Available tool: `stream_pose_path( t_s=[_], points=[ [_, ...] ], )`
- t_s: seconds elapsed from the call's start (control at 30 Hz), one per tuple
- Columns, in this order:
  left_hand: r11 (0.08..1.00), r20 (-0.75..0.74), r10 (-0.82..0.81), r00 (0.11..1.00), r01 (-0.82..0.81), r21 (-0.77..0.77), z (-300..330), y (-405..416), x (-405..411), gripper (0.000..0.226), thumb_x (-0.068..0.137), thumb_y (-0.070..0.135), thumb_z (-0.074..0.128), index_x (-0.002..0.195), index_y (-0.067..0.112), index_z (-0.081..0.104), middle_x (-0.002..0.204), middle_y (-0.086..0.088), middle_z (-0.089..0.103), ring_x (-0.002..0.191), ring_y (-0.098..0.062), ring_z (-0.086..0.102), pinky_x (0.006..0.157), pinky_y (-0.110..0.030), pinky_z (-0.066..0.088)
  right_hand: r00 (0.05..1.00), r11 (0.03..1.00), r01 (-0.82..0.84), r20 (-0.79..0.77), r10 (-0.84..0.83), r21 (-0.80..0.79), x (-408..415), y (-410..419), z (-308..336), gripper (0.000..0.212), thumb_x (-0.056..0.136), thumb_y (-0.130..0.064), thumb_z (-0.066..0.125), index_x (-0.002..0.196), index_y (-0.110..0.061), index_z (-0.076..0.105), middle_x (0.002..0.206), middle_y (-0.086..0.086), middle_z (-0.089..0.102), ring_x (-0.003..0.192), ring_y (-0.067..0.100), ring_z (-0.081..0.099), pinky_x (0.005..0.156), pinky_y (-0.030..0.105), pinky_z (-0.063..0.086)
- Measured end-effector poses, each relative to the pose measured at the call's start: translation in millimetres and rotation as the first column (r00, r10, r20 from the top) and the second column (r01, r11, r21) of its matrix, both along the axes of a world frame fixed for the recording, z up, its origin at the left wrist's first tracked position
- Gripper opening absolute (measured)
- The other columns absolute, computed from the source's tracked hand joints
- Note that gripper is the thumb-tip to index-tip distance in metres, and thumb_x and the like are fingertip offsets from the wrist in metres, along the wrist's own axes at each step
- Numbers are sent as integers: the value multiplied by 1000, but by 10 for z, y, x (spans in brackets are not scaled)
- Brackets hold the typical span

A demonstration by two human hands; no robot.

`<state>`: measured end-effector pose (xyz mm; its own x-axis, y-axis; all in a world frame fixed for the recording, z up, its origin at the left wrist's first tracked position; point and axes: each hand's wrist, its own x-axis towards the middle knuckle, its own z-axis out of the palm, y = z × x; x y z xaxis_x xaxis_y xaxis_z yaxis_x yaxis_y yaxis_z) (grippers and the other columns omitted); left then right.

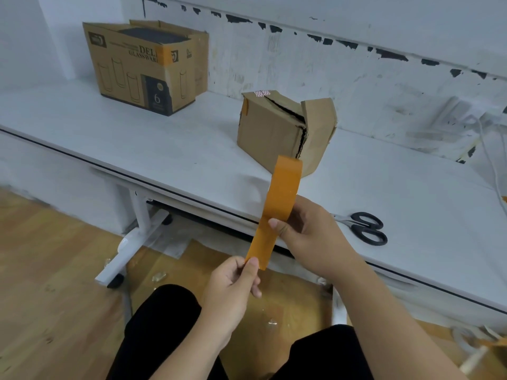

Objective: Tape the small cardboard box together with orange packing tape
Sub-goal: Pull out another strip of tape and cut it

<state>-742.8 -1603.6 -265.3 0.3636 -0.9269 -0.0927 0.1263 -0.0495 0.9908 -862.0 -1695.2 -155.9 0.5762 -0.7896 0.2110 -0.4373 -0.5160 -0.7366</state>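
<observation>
White desk (164, 149) runs across the frame from the left edge down to the lower right, with a scuffed white wall behind it and wooden floor below on the left. At upper left on the desk stands a large open glassware carton (142, 67), printed with tall glasses and patched with a band of orange tape. To its right, near the middle of the frame, sits the small cardboard box (282, 130): plain brown, creased and worn, with a jagged dark split running down its near corner, a flap gaping loose on the right side and a short piece of orange tape on its upper left edge. It stands well apart from the carton.

Below it, in front of the desk edge, I hold the orange tape roll (285, 193) on edge, its upper rim covering the box's lowest corner. My left hand (233, 286) pinches the free end of the strip (260, 242) between thumb and fingers at lower centre. My right hand (310, 231), higher and to the right, grips the roll with the thumb pressed on the strip. The drawn strip runs steeply from lower left up to the roll, towards the box. My hands are near each other, not touching. Black-handled scissors (365, 227) lie on the desk right of my right hand, blades pointing left.
</observation>
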Motion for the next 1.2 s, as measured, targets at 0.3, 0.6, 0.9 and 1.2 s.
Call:
stream_pose_path(
  t_s=[0.3, 0.6, 0.9, 1.2],
  points=[
    [1000, 138, 15, 990, -15, -3, 60, -584, 34, 48, 77, 69, 50, 71, 21, 57, 60, 4, 62, 54, -9, 61, 53, -19, 46, 998, 996, -7, -64, 2, -84, -1, 29, -24, 6, 89, -25, 58, 94, -28, 57, 84, -9, 66, 83, 6, 63, 76, 31, 54],
    [976, -243, -27, 970, 78, 202, 94, -609, 47, 44, 74, 56, 68, 90, 16, 66, 70, -1, 64, 59, -11, 60, 56, -28, 44, 1000, 1000, 14, 19, -14, -15, -52, 58, -16, 26, 86, -36, 63, 111, -32, 56, 106, -15, 65, 107, 2, 59, 93, 36, 51],
    [964, -605, -26, 796, 180, 195, -26, -465, 96, 43, 67, 35, 82, 99, 11, 66, 71, 0, 63, 61, -13, 60, 51, -27, 45, 998, 999, 33, 63, -31, -30, -164, 72, 51, 36, 85, -48, 62, 120, -39, 54, 116, -24, 61, 114, -5, 53, 97, 26, 45],
    [956, -563, -15, 826, 177, 234, -147, -327, 112, 59, 59, 43, 85, 104, 12, 64, 67, 2, 60, 54, -11, 56, 46, -25, 42, 999, 1000, 22, 47, -21, -17, -221, 57, 107, 32, 86, -45, 65, 115, -37, 58, 114, -23, 61, 111, -6, 52, 97, 20, 41]
  ],
)
